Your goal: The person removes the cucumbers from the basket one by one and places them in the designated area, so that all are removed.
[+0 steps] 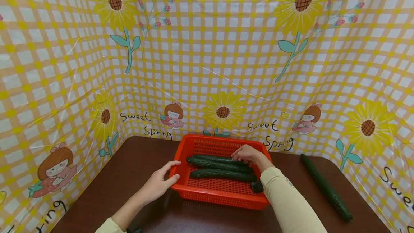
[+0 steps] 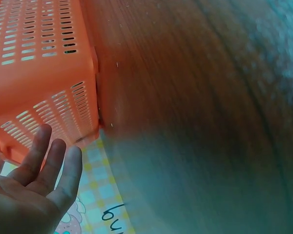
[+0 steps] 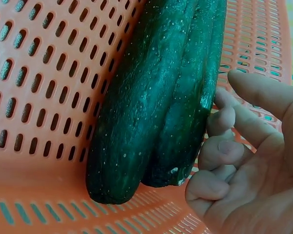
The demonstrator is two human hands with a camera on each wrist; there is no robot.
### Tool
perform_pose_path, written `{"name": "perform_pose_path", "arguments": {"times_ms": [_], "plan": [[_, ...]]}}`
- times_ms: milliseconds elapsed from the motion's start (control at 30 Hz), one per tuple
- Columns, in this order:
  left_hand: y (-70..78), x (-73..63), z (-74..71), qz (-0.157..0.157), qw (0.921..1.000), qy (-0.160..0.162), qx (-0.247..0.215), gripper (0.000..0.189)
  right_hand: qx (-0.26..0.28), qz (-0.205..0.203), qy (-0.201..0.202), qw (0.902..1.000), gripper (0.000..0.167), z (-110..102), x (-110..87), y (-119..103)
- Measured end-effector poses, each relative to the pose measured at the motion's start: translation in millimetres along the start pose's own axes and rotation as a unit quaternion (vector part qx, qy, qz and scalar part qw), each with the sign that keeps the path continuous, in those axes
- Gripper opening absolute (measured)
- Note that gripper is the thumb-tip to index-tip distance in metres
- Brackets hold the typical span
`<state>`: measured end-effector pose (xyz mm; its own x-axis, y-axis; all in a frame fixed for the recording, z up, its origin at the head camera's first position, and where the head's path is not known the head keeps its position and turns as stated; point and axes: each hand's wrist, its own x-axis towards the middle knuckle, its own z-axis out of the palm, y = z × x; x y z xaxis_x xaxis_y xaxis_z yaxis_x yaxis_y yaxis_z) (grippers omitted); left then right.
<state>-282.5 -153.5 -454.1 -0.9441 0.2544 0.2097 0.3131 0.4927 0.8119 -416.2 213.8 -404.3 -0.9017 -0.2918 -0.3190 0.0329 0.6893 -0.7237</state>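
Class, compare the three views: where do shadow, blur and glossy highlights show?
Head view: dark shadow beneath the red plastic basket; left wrist view: a pale blurred patch at upper right; right wrist view: glossy highlights on the cucumbers.

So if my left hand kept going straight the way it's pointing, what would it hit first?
Most likely the left end of the red basket. Your left hand has its fingertips right by the rim, possibly touching already; depth is unclear.

2 arms (image 1: 288,197) forward — left hand (image 1: 158,183) spread, right hand (image 1: 249,154) half-curled.
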Motion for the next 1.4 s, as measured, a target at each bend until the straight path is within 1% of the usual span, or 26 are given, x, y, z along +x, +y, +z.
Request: {"name": "perform_pose_path", "arguments": {"times_ms": [133, 333, 433, 533, 633, 800, 833, 933, 1033, 1133, 1200, 1300, 1400], "plan": [[-1.1, 0.0, 0.7, 0.001, 1.0, 0.002, 0.004, 0.044, -0.01, -0.016, 0.009, 0.9998, 0.029, 3, 0.4, 1], [-3.4, -1.6, 2.8, -0.001, 1.0, 0.001, 0.006, 0.045, -0.022, -0.012, 0.028, 0.9993, 0.027, 7, 3.5, 4], [-3.8, -1.8, 3.3, -0.001, 1.0, 0.0, 0.008, 0.045, -0.025, -0.013, 0.022, 0.9993, 0.027, 7, 4.4, 5], [-3.5, -1.5, 3.4, 0.0, 1.0, 0.002, 0.006, 0.044, -0.028, -0.02, 0.009, 0.9994, 0.028, 5, 5.4, 7], [-2.7, -1.3, 2.9, 0.001, 1.0, 0.007, 0.006, 0.044, -0.022, -0.023, -0.001, 0.9995, 0.028, 3, 8.0, 10], [-2.6, -0.8, 2.7, 0.003, 0.9999, 0.01, 0.01, 0.043, -0.009, -0.035, 0.008, 0.9993, 0.024, 1, 15.0, 17], [-2.6, -0.7, 2.8, 0.003, 0.9999, 0.009, 0.01, 0.043, -0.011, -0.041, 0.007, 0.9991, 0.023, 1, 14.4, 17], [-3.4, -0.6, 3.0, 0.002, 0.9999, 0.007, 0.012, 0.043, -0.018, -0.041, 0.01, 0.9989, 0.02, 3, 11.3, 14], [-3.6, -0.8, 2.9, 0.003, 0.9999, 0.006, 0.013, 0.043, -0.03, -0.039, 0.021, 0.9985, 0.018, 6, 5.3, 7], [-3.4, -0.7, 2.8, 0.004, 0.9999, 0.006, 0.014, 0.042, -0.042, -0.043, 0.044, 0.9972, 0.015, 10, 4.7, 5], [-2.9, -0.5, 2.6, 0.004, 0.9999, 0.007, 0.014, 0.042, -0.049, -0.05, 0.057, 0.9959, 0.016, 12, 4.9, 4], [-2.1, -0.2, 2.4, 0.005, 0.9999, 0.008, 0.015, 0.043, -0.058, -0.061, 0.064, 0.9944, 0.021, 12, 7.0, 4], [-1.6, 0.1, 2.1, 0.005, 0.9999, 0.007, 0.013, 0.043, -0.059, -0.066, 0.067, 0.9939, 0.021, 12, 7.6, 4]]}}
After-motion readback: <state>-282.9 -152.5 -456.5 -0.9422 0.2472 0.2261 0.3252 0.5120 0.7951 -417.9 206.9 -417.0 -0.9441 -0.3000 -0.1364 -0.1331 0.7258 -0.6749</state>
